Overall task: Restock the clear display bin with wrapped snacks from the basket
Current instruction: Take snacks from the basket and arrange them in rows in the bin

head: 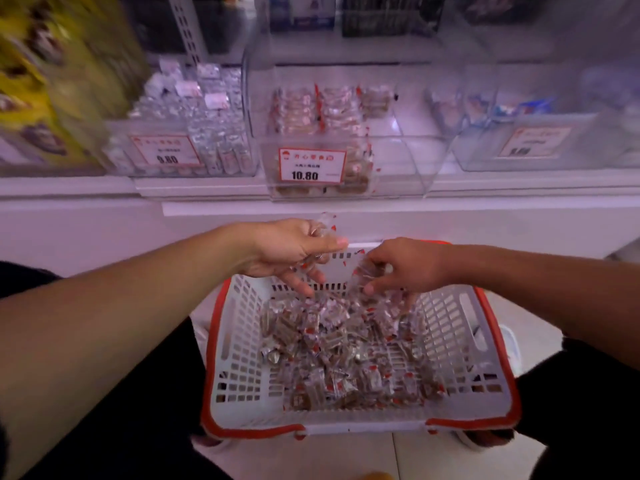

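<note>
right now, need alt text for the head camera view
Both hands gather clear-wrapped snacks over a white, red-rimmed basket of them: left hand holds a few, right hand grips more. On the shelf above, a clear bin tagged 10.80 is partly stocked.

A white shelf ledge point(104, 188) runs across the far side, carrying 3 clear bins side by side: the left bin point(180, 147), the middle display bin point(346, 168), the right bin point(526, 143). Nearer, a red-rimmed white basket point(242, 358) sits on the pale tiled floor point(363, 459).
</note>
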### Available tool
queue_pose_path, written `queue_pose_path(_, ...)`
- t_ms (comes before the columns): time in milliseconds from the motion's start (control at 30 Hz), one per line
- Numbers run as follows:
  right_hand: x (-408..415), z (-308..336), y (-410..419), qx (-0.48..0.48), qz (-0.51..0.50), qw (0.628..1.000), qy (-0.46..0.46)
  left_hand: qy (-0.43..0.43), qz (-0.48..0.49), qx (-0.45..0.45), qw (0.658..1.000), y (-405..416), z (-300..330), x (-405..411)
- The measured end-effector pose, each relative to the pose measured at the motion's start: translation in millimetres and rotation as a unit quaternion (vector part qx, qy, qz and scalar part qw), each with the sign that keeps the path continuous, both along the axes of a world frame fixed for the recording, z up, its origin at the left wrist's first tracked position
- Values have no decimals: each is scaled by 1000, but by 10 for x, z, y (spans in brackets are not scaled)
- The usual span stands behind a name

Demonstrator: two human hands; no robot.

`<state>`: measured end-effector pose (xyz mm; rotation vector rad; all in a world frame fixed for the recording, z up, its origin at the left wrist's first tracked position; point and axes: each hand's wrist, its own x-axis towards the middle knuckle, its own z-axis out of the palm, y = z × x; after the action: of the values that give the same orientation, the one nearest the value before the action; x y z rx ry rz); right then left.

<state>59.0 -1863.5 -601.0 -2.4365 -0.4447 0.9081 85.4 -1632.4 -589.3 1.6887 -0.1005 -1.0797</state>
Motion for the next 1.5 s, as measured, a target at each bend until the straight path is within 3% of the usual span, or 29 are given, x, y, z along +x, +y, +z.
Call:
queue_pose_path(200, 25, 493, -150, -9, 58, 998, -33, -52, 13, -6, 999, 0, 386, 38)
queue_pose_path(500, 134, 865, -104, -24, 81, 990, -113, -99, -18, 126, 987, -285, 377, 148)
queue_pose_path(633, 124, 892, -165, 31, 44, 997, -49, -83, -29, 138, 986, -302, 303, 169)
queue_pose_path(767, 137, 933, -196, 105, -1, 994, -35, -33, -37, 49, 998, -356, 222, 151)
queue_pose_path(900, 139, 1000, -212, 124, -22, 984, -128, 81, -72, -94, 990, -406, 234, 123)
queue_pose_path(1033, 122, 1054, -260, 136, -38, 971, -192, 137, -96, -154, 974, -363, 335, 79)
queue_pose_path(1267, 35, 913, -181, 194, -125, 943, -240, 103, -41, -176, 978, -341, 446, -34)
queue_pose_path(1400, -32, 826, -87, 349, -191, 911, -106, 41, -24, -169, 984, -367, 511, -103)
queue_pose_path(1500, -84, 782, -47, 302, -151, 928, -156, -43, -29, -116, 992, -391, 562, -115)
